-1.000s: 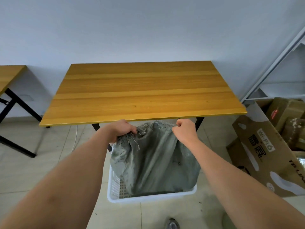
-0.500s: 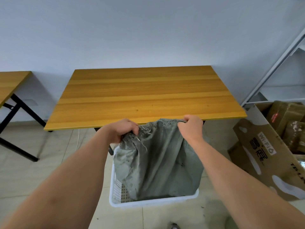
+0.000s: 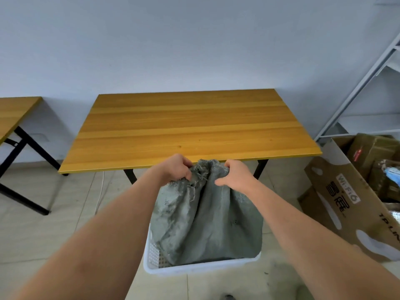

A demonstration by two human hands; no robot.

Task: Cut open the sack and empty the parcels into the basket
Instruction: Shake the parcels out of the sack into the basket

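A grey-green woven sack [image 3: 207, 221] hangs upright with its lower end down inside a white plastic basket [image 3: 201, 268] on the floor. My left hand [image 3: 173, 169] grips the frayed top edge of the sack on the left. My right hand [image 3: 236, 176] holds the same edge on the right, thumb over the cloth. The two hands are close together, bunching the top edge between them. Whatever lies in the basket is hidden by the sack.
A wooden table [image 3: 190, 128] with black legs stands right behind the basket. A second table [image 3: 13, 113] is at the far left. An open cardboard box [image 3: 355, 200] of goods sits on the floor at the right, with a metal shelf frame [image 3: 359, 87] behind it.
My hands have come closer together, gathering the sack's top edge, and the sack hangs higher and narrower over the basket. The camera has tilted, so the table sits farther off.
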